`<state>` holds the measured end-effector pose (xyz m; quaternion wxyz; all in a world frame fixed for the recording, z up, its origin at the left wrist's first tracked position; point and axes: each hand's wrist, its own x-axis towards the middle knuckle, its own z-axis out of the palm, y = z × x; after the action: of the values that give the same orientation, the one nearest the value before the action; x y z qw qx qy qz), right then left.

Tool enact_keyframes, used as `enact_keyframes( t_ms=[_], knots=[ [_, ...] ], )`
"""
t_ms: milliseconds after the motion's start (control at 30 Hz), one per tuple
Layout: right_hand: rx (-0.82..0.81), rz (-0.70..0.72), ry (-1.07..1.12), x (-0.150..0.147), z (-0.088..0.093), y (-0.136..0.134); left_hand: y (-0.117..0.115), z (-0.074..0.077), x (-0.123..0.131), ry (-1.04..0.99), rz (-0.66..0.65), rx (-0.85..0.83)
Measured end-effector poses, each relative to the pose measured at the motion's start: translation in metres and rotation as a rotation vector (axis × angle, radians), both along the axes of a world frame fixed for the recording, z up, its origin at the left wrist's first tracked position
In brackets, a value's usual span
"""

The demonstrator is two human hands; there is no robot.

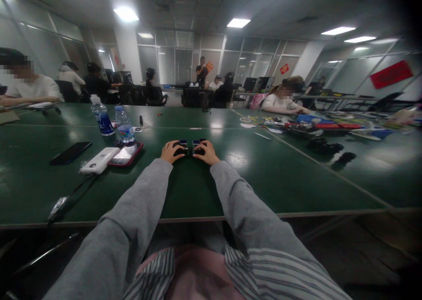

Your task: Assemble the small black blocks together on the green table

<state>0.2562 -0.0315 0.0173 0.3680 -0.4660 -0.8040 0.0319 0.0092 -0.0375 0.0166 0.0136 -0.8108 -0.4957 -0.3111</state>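
Observation:
Both arms reach forward over the green table (pixel 194 190). My left hand (pixel 170 151) is closed around a small black boxy device (pixel 183 143) with a dark bluish panel on its top. Its twin, another small black boxy device (pixel 196 143), sits in the grip of my right hand (pixel 208 152), thumb on the near side and fingers over the far side. A narrow gap separates the two devices, which stand side by side at table level. My fingers cover much of each one, and their exact kind is too small to make out.
Left of my hands lie a red-edged phone (pixel 127 154), a white power bank (pixel 100 160) with a cable, and a black phone (pixel 71 153). Two water bottles (pixel 124 125) stand behind. Tools and cables (pixel 329 126) clutter the right, where a co-worker (pixel 283 99) sits.

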Motion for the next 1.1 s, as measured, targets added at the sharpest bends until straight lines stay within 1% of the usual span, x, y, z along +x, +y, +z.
enact_keyframes(
  t_ms=[267,333,433,500,567,633,733,833,933,1100],
  knots=[
    [-0.034,0.018,0.045,0.000,0.001,0.000,-0.005,0.003,-0.001,0.050,0.005,0.020],
    [-0.027,-0.004,0.116,0.000,0.003,0.002,-0.006,0.006,0.000,0.004,0.048,0.036],
    [0.008,-0.077,0.242,0.005,0.006,0.006,-0.005,0.010,-0.002,-0.132,0.151,0.061],
    [0.017,-0.133,0.291,0.009,0.004,0.010,-0.002,0.011,-0.007,-0.219,0.204,0.078],
    [-0.016,-0.170,0.309,0.012,0.000,0.015,0.002,0.009,-0.014,-0.286,0.225,0.077],
    [-0.086,-0.182,0.316,0.013,-0.007,0.019,0.007,0.005,-0.019,-0.356,0.216,0.029],
    [-0.190,-0.173,0.336,0.014,-0.015,0.026,0.015,-0.003,-0.022,-0.471,0.164,-0.126],
    [-0.235,-0.160,0.352,0.016,-0.016,0.029,0.020,-0.007,-0.021,-0.544,0.104,-0.227],
    [-0.268,-0.146,0.342,0.019,-0.014,0.031,0.022,-0.008,-0.020,-0.578,0.063,-0.241],
    [-0.294,-0.115,0.339,0.023,-0.011,0.031,0.024,-0.010,-0.019,-0.579,0.047,-0.240]
  ],
)
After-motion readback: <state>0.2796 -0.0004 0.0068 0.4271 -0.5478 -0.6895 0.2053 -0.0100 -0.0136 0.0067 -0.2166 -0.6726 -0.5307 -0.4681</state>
